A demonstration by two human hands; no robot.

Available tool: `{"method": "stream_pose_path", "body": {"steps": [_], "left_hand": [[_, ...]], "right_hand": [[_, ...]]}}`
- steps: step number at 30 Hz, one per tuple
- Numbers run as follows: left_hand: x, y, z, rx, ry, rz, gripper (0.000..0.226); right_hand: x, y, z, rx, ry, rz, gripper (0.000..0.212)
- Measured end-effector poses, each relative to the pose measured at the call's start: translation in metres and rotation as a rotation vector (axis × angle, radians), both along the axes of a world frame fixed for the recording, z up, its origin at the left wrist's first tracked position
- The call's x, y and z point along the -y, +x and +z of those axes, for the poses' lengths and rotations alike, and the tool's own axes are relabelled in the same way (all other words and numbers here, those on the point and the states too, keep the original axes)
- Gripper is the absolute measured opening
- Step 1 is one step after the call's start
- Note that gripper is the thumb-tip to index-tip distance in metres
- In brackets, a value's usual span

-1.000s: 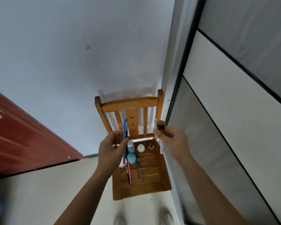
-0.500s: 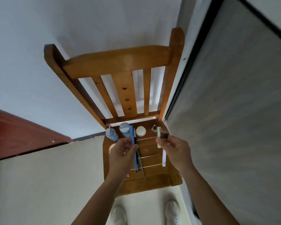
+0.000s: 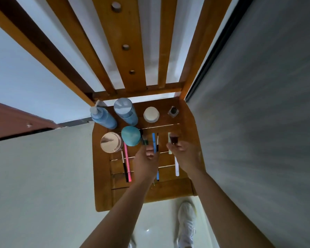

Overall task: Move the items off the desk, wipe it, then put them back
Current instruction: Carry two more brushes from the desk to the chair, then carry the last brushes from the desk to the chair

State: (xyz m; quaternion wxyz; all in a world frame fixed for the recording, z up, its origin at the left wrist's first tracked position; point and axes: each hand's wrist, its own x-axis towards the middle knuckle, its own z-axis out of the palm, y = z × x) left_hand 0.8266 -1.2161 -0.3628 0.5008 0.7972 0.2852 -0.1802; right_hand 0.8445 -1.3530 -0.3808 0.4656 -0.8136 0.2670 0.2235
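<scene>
Blue pen [image 3: 153, 142] pinched in left fingers [image 3: 149, 155], pointing away, right fingers [image 3: 176, 147] gripping dark vial [image 3: 173, 139]

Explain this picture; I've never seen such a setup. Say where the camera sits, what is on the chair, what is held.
No machine here: the grip is a person's two bare hands. The camera is worn on the head and looks down, so both arms reach in from below. Under them is a wooden chair whose seat holds things. At the back stand a blue pump bottle, a blue capped bottle, a white jar and a small dark bottle; nearer lie a teal round case, a shiny round tin and a pink pen. The left hand pinches a blue pen and a thin dark brush. The right hand holds a small dark pot and a pale stick.
</scene>
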Motion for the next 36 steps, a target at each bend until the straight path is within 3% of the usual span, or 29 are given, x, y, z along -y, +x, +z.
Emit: {"method": "stream_pose_path", "body": {"steps": [4, 7, 11, 16, 20, 27, 31, 36], "left_hand": [[0.005, 0.002, -0.015, -0.013, 0.052, 0.0, 0.025], [0.004, -0.005, -0.012, 0.011, 0.055, -0.038, 0.036], [-0.002, -0.013, 0.01, 0.055, 0.131, -0.166, 0.038], [-0.026, -0.023, 0.078, 0.294, 0.481, -0.458, 0.052], [-0.059, -0.014, 0.174, 0.451, 0.746, -0.541, 0.063], [-0.126, -0.005, 0.4, 0.641, 0.991, -0.308, 0.07], [-0.177, -0.065, 0.504, 0.627, 1.161, -0.041, 0.07], [-0.248, -0.192, 0.58, 0.563, 1.362, 0.269, 0.067]], "right_hand": [[0.004, 0.0, -0.013, 0.005, -0.109, 0.08, 0.03], [0.007, -0.005, -0.011, 0.016, -0.181, 0.121, 0.052], [0.015, -0.012, 0.009, -0.013, -0.228, 0.191, 0.062], [0.027, -0.024, 0.081, 0.137, -0.399, 0.277, 0.069], [0.024, -0.021, 0.187, 0.388, -0.58, 0.327, 0.069], [-0.029, 0.03, 0.397, 0.953, -0.648, 0.457, 0.066], [-0.103, 0.037, 0.496, 1.227, -0.494, 0.561, 0.064], [-0.216, -0.007, 0.586, 1.487, -0.198, 0.77, 0.062]]}}
